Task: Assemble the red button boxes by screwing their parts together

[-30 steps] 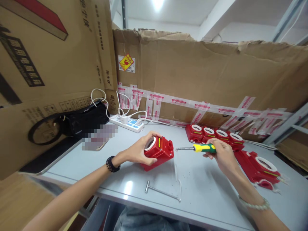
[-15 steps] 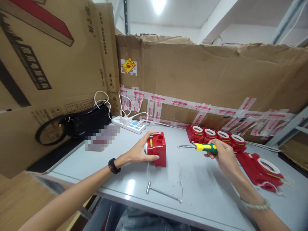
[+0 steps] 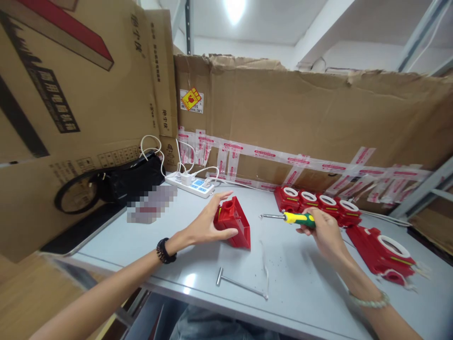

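Note:
My left hand [image 3: 208, 224] grips a red plastic housing [image 3: 231, 219] between thumb and fingers. The housing leans on the table, its round hole facing up and its open back turned to the right. In my right hand [image 3: 325, 231] is a screwdriver [image 3: 292, 217] with a yellow and green handle. Its shaft points left at the housing, and the tip is a short gap away from it. Something small seems to sit at the tip, too small to name. Nearer to me lies a metal T-handle wrench [image 3: 244, 285].
Several red housings with white rings [image 3: 329, 208] stand in a row at the back right, with another red housing [image 3: 380, 255] in front. A white power strip [image 3: 194, 185] and a black bag [image 3: 136, 177] are at the back left. Cardboard [image 3: 262, 113] walls the table. Dark specks dot the tabletop.
The red housing has turned and tilted in my left hand, so its open back now shows. My right hand and the screwdriver have shifted slightly left.

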`<act>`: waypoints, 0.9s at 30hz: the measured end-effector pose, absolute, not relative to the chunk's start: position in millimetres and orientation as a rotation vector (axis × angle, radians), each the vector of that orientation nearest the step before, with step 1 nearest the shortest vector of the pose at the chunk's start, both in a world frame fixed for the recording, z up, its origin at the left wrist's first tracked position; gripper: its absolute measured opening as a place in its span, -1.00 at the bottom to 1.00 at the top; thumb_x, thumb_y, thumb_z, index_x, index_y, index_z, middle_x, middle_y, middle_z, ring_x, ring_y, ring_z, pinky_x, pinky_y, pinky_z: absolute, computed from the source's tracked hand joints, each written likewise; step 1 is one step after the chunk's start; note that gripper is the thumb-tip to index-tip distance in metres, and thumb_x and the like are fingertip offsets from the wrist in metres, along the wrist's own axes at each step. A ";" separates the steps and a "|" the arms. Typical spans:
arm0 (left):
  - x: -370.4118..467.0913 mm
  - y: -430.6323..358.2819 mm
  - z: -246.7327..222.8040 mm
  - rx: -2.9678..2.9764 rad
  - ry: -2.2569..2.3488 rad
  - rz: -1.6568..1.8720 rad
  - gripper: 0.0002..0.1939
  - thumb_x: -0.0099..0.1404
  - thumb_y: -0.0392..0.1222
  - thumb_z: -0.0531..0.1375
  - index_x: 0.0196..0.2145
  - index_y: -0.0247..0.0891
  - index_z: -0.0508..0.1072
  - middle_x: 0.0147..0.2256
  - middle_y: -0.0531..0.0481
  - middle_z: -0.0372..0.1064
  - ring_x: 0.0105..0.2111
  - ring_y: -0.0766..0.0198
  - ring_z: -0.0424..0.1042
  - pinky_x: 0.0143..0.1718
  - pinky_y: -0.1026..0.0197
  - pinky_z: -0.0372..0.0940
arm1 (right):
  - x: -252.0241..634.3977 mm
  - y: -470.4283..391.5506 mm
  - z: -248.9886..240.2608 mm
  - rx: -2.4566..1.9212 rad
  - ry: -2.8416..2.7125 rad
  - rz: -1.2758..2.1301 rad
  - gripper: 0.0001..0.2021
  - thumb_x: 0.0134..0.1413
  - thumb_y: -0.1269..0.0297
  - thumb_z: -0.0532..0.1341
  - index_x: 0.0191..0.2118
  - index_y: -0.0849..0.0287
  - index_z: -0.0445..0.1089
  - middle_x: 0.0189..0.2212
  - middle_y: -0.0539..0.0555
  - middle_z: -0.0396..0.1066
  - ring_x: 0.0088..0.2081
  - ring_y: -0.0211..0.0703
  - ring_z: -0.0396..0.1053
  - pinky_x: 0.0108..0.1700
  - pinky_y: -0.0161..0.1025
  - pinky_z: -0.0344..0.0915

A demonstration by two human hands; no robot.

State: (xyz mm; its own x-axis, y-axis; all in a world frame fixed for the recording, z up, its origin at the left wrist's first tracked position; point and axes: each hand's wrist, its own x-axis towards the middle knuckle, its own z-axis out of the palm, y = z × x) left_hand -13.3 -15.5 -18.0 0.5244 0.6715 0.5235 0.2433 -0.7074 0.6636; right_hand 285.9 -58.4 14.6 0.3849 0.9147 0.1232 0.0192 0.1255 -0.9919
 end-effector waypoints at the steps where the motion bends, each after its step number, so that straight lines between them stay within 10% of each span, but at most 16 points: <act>1: -11.1 -15.9 -15.7 2.277 0.745 1.103 -0.15 0.06 -0.03 0.31 0.20 -0.12 -0.05 0.18 -0.21 -0.06 0.17 -0.02 0.05 0.16 -0.11 0.08 | 286.1 -58.1 13.9 -1.272 -0.968 0.830 -0.83 -0.17 0.20 0.19 -0.58 0.19 0.30 -0.80 -0.13 0.19 -0.76 -0.40 0.11 -0.54 -0.26 0.39; 10: 22.2 -35.0 19.8 2.481 0.843 1.451 -0.64 0.07 0.00 0.29 -0.19 -0.14 0.36 0.08 -0.09 0.13 0.14 -0.02 0.07 0.14 -0.15 -0.02 | 285.7 -58.0 9.1 -1.234 -0.967 0.826 -0.85 -0.11 0.22 0.17 -0.55 0.19 0.31 -0.79 -0.14 0.21 -0.74 -0.41 0.11 -0.50 -0.27 0.40; 19: 39.8 -44.1 28.4 2.623 0.949 1.359 -0.79 0.20 0.02 0.21 -0.39 -0.17 0.41 -0.40 0.08 0.44 -0.27 0.20 0.33 0.05 -0.06 -0.06 | 281.3 -62.6 10.6 -1.179 -0.967 0.810 -0.85 -0.11 0.21 0.18 -0.53 0.19 0.32 -0.73 -0.14 0.22 -0.75 -0.41 0.12 -0.53 -0.26 0.40; 27: 32.4 -51.7 33.9 2.473 0.792 1.336 -0.93 0.20 -0.20 0.23 -0.42 -0.22 0.45 -0.40 0.08 0.51 -0.36 0.30 0.39 -0.12 0.12 0.11 | 292.9 -67.5 27.7 -1.032 -0.853 0.691 -0.83 -0.24 0.22 0.27 -0.61 0.21 0.34 -0.65 -0.07 0.23 -0.66 -0.36 0.20 -0.71 -0.42 0.13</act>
